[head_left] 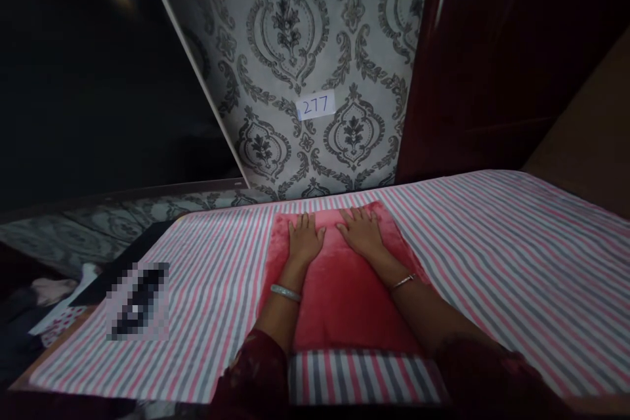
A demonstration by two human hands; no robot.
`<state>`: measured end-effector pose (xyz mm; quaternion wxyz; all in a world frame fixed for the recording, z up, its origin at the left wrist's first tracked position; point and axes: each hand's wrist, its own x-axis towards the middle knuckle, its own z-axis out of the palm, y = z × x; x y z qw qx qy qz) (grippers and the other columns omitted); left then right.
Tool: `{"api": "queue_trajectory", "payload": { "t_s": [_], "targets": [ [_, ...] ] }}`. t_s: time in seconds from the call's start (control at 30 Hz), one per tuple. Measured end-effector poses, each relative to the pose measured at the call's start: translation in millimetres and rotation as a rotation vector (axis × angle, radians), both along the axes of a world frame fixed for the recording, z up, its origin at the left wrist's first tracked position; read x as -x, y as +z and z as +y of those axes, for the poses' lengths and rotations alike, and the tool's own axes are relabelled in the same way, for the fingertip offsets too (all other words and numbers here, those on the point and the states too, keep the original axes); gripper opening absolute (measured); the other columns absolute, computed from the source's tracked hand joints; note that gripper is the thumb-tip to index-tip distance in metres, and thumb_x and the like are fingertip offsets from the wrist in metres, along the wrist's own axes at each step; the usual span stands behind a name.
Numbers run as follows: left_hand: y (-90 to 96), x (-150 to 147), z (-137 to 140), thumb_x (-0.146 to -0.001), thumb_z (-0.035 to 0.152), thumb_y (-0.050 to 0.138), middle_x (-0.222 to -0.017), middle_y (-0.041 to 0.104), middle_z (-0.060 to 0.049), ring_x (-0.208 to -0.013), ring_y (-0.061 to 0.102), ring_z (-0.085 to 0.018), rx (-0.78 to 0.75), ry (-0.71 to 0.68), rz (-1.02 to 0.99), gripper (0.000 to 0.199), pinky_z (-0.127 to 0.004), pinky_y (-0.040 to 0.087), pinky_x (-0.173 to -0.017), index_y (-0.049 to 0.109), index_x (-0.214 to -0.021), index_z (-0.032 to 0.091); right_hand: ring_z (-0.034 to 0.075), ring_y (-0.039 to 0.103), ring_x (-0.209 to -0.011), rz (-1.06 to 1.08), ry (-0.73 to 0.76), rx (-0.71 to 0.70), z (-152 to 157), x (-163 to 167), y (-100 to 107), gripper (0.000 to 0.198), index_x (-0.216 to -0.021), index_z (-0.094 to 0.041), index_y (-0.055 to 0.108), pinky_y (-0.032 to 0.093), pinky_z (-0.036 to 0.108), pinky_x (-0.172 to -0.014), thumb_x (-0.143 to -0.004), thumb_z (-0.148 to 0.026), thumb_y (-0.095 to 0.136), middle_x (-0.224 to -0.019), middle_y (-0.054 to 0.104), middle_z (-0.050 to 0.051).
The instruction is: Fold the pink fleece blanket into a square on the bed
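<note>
A red plush cloth (344, 302) lies flat in the middle of the striped sheet, its near edge running straight in front of me. My left hand (305, 238) rests palm down near its far left corner, fingers stretched out and a bangle on the wrist. On the far right part of the cloth my right hand (361, 231) presses flat with fingers spread, a thin bracelet at its wrist. Both hands touch the cloth and grip nothing. The forearms cover parts of its left and right edges.
A pink, grey and white striped sheet (211, 289) covers the table. On its left lies a dark pixelated object (138, 302). Behind are a television (108, 92), patterned wallpaper (290, 33) with a paper label (315, 105) reading 277, and a dark red panel (482, 65).
</note>
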<state>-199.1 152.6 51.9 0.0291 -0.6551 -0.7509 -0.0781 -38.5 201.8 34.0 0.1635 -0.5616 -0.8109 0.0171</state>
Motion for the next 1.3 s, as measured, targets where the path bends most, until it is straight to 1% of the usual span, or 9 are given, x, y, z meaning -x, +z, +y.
{"api": "queue_trajectory", "payload": {
  "t_s": [0.17, 0.33, 0.47, 0.6, 0.73, 0.87, 1.0, 1.13, 1.3],
  "targets": [
    [4.0, 21, -1, -0.101, 0.05, 0.03, -0.163, 0.034, -0.015, -0.153, 0.025, -0.032, 0.042, 0.047, 0.006, 0.063, -0.063, 0.008, -0.123, 0.039, -0.155, 0.02, 0.035, 0.034, -0.145, 0.02, -0.011, 0.002, -2, -1, 0, 0.054, -0.151, -0.025, 0.047, 0.019, 0.056, -0.118, -0.103, -0.047, 0.039, -0.155, 0.045, 0.013],
    [8.7, 55, -9, -0.1, 0.05, 0.028, -0.167, 0.024, -0.011, -0.155, 0.017, -0.033, 0.12, 0.128, -0.056, 0.064, -0.067, 0.014, -0.12, 0.034, -0.158, 0.023, 0.035, 0.035, -0.143, 0.03, -0.003, 0.005, -3, -2, 1, 0.053, -0.15, -0.025, 0.048, 0.02, 0.056, -0.117, -0.103, -0.047, 0.039, -0.154, 0.046, 0.013],
    [18.4, 68, -20, -0.1, 0.046, 0.031, -0.166, 0.026, -0.012, -0.154, 0.02, -0.034, 0.141, 0.181, -0.073, 0.061, -0.068, 0.015, -0.12, 0.037, -0.156, 0.023, 0.034, 0.033, -0.146, 0.023, 0.015, 0.062, -5, -3, 10, 0.055, -0.153, -0.023, 0.044, 0.019, 0.056, -0.118, -0.103, -0.046, 0.038, -0.157, 0.042, 0.013],
    [38.1, 56, -19, -0.099, 0.044, 0.033, -0.164, 0.031, -0.019, -0.154, 0.02, -0.035, 0.112, 0.209, -0.032, 0.06, -0.068, 0.012, -0.12, 0.044, -0.151, 0.015, 0.034, 0.034, -0.145, 0.007, 0.02, 0.107, -2, -9, 33, 0.055, -0.155, -0.021, 0.041, 0.025, 0.055, -0.116, -0.103, -0.04, 0.036, -0.157, 0.042, 0.015],
    [50.2, 8, -2, -0.101, 0.044, 0.029, -0.164, 0.029, -0.019, -0.154, 0.021, -0.03, 0.063, 0.011, -0.029, 0.061, -0.06, 0.012, -0.123, 0.041, -0.153, 0.014, 0.034, 0.037, -0.143, 0.02, -0.002, 0.033, 0, -20, 51, 0.052, -0.152, -0.022, 0.046, 0.025, 0.055, -0.116, -0.102, -0.029, 0.031, -0.153, 0.047, 0.014],
    [30.3, -38, 12, -0.101, 0.045, 0.03, -0.166, 0.027, -0.016, -0.155, 0.021, -0.03, 0.059, -0.177, -0.014, 0.063, -0.06, 0.012, -0.124, 0.036, -0.156, 0.015, 0.038, 0.034, -0.144, -0.008, -0.062, -0.008, -9, -26, 33, 0.051, -0.149, -0.02, 0.051, 0.022, 0.06, -0.115, -0.101, -0.029, 0.035, -0.154, 0.047, 0.016],
    [-1.0, -49, 10, -0.103, 0.046, 0.025, -0.165, 0.031, -0.012, -0.154, 0.024, -0.027, 0.017, -0.201, 0.029, 0.062, -0.06, 0.014, -0.123, 0.034, -0.157, 0.018, 0.039, 0.027, -0.149, -0.054, -0.094, -0.071, -15, -25, 3, 0.052, -0.151, -0.021, 0.048, 0.019, 0.061, -0.117, -0.101, -0.035, 0.039, -0.158, 0.042, 0.015],
    [-2.2, -29, 7, -0.102, 0.053, 0.025, -0.166, 0.03, -0.011, -0.154, 0.024, -0.028, 0.044, -0.173, 0.069, 0.064, -0.062, 0.014, -0.123, 0.034, -0.157, 0.022, 0.038, 0.026, -0.15, -0.053, -0.098, -0.06, -12, -25, -4, 0.053, -0.153, -0.023, 0.046, 0.019, 0.06, -0.117, -0.102, -0.036, 0.039, -0.159, 0.04, 0.014],
    [14.5, 31, 1, -0.102, 0.054, 0.025, -0.167, 0.026, -0.01, -0.155, 0.02, -0.03, 0.154, -0.003, 0.054, 0.065, -0.065, 0.01, -0.122, 0.031, -0.159, 0.023, 0.037, 0.025, -0.15, -0.048, -0.103, -0.04, -12, -26, -1, 0.053, -0.154, -0.024, 0.045, 0.019, 0.059, -0.117, -0.103, -0.037, 0.035, -0.16, 0.038, 0.013]
  ]
}}
